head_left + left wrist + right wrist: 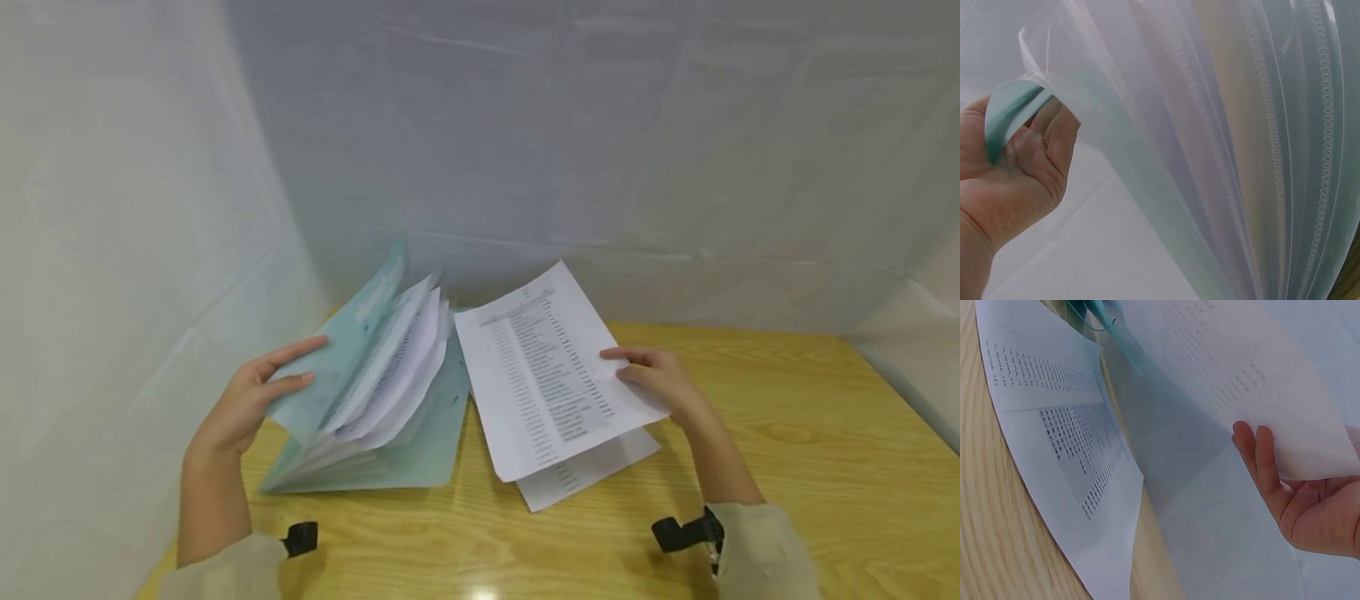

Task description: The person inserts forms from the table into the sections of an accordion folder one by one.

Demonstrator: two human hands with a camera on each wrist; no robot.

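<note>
Your left hand (243, 400) grips the front cover of the folder (375, 408), fanned open on the table (787, 433). Right of the folder, your right hand (660, 379) pinches a printed sheet (540, 367), lifted above another sheet (592, 471).

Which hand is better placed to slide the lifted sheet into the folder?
Right, probably. The right hand already pinches the printed sheet raised off the table beside the folder. The left hand is busy holding the folder's cover open.

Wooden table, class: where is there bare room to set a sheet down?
The table is bare right of the right hand and along the near edge. It is crowded between the folder and the held sheet.
</note>
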